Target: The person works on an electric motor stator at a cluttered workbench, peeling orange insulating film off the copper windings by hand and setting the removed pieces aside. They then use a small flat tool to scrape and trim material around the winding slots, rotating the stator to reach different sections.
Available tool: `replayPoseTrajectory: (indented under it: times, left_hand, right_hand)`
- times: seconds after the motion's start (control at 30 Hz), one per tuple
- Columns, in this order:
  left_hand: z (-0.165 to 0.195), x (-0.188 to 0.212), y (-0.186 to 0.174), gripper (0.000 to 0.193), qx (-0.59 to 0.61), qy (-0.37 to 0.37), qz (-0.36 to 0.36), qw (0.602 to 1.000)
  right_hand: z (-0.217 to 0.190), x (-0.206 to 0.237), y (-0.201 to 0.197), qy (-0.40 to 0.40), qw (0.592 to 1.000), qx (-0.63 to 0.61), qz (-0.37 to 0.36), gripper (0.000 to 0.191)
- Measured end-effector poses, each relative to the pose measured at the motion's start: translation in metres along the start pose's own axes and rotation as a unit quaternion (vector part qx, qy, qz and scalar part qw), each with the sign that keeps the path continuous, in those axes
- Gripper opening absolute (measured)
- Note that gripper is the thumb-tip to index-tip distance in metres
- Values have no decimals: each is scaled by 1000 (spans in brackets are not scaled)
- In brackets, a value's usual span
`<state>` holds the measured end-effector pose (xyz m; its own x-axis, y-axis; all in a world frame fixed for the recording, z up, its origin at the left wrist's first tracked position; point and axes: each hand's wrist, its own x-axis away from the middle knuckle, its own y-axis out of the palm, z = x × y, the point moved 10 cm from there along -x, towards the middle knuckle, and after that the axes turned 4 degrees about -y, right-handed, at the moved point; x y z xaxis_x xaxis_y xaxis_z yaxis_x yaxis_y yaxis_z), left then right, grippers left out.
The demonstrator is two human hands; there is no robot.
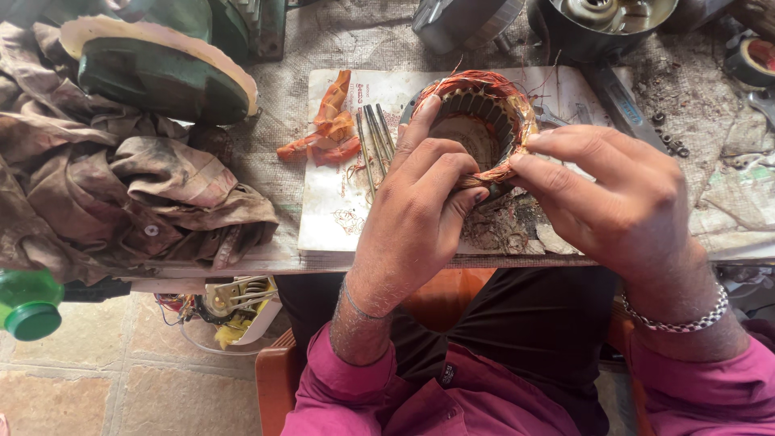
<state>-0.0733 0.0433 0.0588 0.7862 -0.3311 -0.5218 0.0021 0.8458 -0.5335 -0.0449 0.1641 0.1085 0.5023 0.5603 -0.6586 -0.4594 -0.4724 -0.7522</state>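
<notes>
Head view: two hands work the copper winding of a motor stator at the frame's upper centre.

Both hands grip the stator (483, 121), which sits on a worn white board (339, 202) on the table (278, 133). The left hand (420, 214) has its fingers hooked over the near rim, thumb and fingertips pinching a bundle of copper wire (494, 173); the right hand (617, 198) pinches the same coil from the other side. Thin metal rods (373, 141) and orange insulation scraps (331, 129) lie just left of it, dirty rags (137, 194) further left. A hard pull could likely nick the wire's enamel or snap strands against the slot edges, and the stator might tip on the board.
</notes>
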Motion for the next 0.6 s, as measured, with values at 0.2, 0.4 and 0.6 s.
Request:
replayPoseTrajectory:
  times: [0.2,0.4,0.6]
  left_hand:
    - [1,0,-1,23,1,6,-3,1000]
    - [4,0,0,30,-17,19,4,1000]
    - [3,1,1,30,-20,15,4,1000]
  right_hand:
    - [0,2,0,-25,1000,-14,6,22]
    - [2,6,4,-14,1000,4,-12,26]
    - [-10,7,1,-60,997,42,22,21]
